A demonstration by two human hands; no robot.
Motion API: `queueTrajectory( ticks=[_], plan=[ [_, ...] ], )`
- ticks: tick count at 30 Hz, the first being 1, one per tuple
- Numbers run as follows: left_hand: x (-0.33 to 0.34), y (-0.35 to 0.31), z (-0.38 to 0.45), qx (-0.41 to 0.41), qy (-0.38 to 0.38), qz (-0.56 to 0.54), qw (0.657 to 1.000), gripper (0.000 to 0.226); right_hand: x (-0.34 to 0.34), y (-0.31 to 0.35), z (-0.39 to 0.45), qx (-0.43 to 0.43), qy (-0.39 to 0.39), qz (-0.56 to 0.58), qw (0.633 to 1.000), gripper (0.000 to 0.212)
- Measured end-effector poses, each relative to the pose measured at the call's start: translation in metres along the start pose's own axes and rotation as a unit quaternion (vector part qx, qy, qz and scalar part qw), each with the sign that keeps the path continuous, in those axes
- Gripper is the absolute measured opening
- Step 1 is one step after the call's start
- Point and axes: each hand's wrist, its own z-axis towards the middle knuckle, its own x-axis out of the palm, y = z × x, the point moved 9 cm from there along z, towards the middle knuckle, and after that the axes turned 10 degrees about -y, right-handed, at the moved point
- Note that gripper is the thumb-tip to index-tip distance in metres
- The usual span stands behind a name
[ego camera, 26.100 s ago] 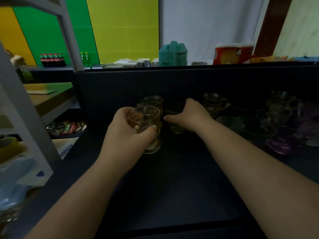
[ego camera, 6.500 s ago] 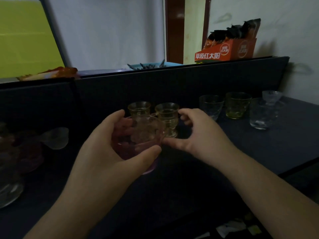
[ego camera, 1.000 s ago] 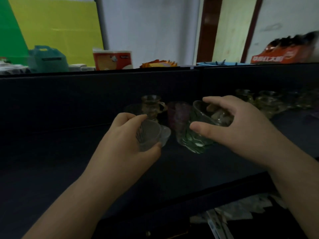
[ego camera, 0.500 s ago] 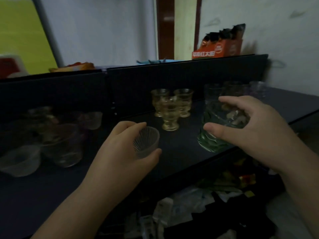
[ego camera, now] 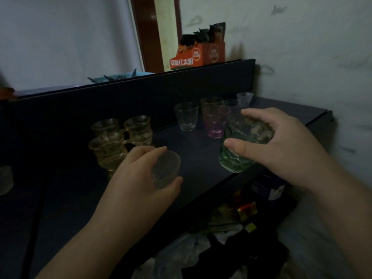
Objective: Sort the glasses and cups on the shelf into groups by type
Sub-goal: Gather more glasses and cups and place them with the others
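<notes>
My left hand (ego camera: 138, 178) grips a small ribbed clear glass (ego camera: 166, 171) above the dark shelf (ego camera: 197, 156). My right hand (ego camera: 281, 143) holds a green tumbler (ego camera: 235, 156) tilted, near the shelf's front edge. Three amber handled cups (ego camera: 120, 137) stand grouped to the left of the hands. Behind the green tumbler stand a pink tumbler (ego camera: 215, 123), a clear tumbler (ego camera: 186, 116) and more glasses (ego camera: 231, 103) toward the back right corner; a small clear stemmed glass (ego camera: 244, 97) is farthest back.
The shelf's dark back panel (ego camera: 120, 101) rises behind the cups. An orange snack box (ego camera: 198, 55) sits on top of it. A white wall (ego camera: 322, 57) closes the right end. Below the shelf lie wrappers and bags (ego camera: 231, 224). A pale cup (ego camera: 5, 179) shows at far left.
The view has swung right along the shelf. Both hands carried their glasses that way; the green tumbler now sits lower, in front of the pink tumbler at the right end.
</notes>
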Motion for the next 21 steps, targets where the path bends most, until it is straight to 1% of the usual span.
queueTrajectory(
  ticks=[4, 8, 10, 13, 16, 21],
  plan=[
    [0.015, -0.003, 0.011, 0.022, -0.004, -0.014, 1.000, 0.069, 0.001, -0.020, 0.012, 0.004, -0.018, -0.021, 1.000, 0.091],
    [0.033, -0.008, 0.025, 0.027, 0.002, -0.008, 1.000, 0.069, 0.004, -0.040, 0.030, 0.004, -0.018, -0.049, 0.999, 0.098],
    [0.043, -0.014, 0.034, 0.032, 0.000, -0.002, 0.999, 0.070, 0.005, -0.052, 0.043, 0.009, -0.012, -0.052, 0.999, 0.098],
    [0.064, -0.027, 0.049, 0.025, 0.007, 0.007, 1.000, 0.071, 0.005, -0.074, 0.065, -0.001, 0.006, -0.067, 0.998, 0.099],
    [0.088, -0.041, 0.066, 0.010, -0.009, 0.015, 1.000, 0.072, 0.005, -0.101, 0.091, -0.020, 0.029, -0.075, 0.997, 0.095],
    [0.131, -0.065, 0.088, -0.049, -0.022, 0.039, 0.998, 0.074, 0.011, -0.141, 0.133, -0.064, 0.093, -0.072, 0.991, 0.096]
  ],
)
